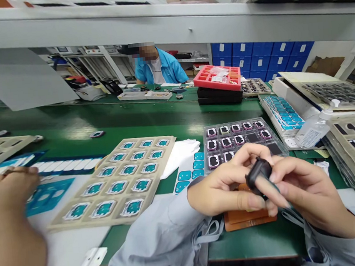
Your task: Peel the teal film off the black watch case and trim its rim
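Observation:
A small black casing (259,173), shaped like a watch body, is held in front of me between both hands. My left hand (225,187) is closed round its left side, with the thumb below. From the right, my right hand (308,191) pinches its edge with thumb and fingers. One blurred fingertip crosses over the casing, which hides part of it. Under the hands lies an orange-brown pad (247,220). Just behind them is a clear plastic tray (206,147) with several dark-framed parts, some of its pockets covered by my fingers.
Left of centre lies a beige tray (168,167) of teal-faced parts. A co-worker's bare arm (11,232) reaches in at far left. A clear bottle (313,128) and stacked trays (338,146) stand right. A shelf edge (167,23) spans overhead; a person in blue (171,66) sits opposite.

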The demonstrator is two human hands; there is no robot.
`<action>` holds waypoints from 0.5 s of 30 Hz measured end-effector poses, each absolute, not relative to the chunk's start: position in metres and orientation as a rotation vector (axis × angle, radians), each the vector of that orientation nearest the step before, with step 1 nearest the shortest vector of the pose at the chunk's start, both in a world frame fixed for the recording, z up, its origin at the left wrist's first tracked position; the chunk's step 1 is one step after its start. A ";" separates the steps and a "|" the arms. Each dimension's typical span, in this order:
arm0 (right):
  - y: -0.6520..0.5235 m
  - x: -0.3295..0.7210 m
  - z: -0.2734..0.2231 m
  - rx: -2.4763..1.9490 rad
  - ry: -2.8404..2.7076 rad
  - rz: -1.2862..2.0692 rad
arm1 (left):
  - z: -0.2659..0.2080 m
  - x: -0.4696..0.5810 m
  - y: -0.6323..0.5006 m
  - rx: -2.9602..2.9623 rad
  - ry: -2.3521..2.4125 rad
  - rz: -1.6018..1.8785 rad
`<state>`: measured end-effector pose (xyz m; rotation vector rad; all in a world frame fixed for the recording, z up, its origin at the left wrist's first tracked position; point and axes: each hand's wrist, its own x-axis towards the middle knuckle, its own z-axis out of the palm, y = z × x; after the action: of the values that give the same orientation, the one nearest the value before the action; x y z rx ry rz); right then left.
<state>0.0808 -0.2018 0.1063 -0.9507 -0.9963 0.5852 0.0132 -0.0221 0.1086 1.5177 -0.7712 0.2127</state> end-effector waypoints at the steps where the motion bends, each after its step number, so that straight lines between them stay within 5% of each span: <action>1: -0.202 0.081 0.106 -0.971 -0.989 0.579 | 0.109 0.013 -0.022 1.525 -0.787 0.194; 6: -0.210 0.086 0.110 -1.065 -1.112 0.542 | 0.111 0.008 -0.023 1.377 -0.657 0.165; 15: -0.228 0.092 0.130 -1.452 -1.560 -0.507 | 0.114 0.008 -0.026 1.326 -0.637 0.106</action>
<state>0.0919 -0.2278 0.1301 -1.4519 -1.5602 -0.5071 0.0076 -0.0259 0.1135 1.3257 -0.6374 0.1059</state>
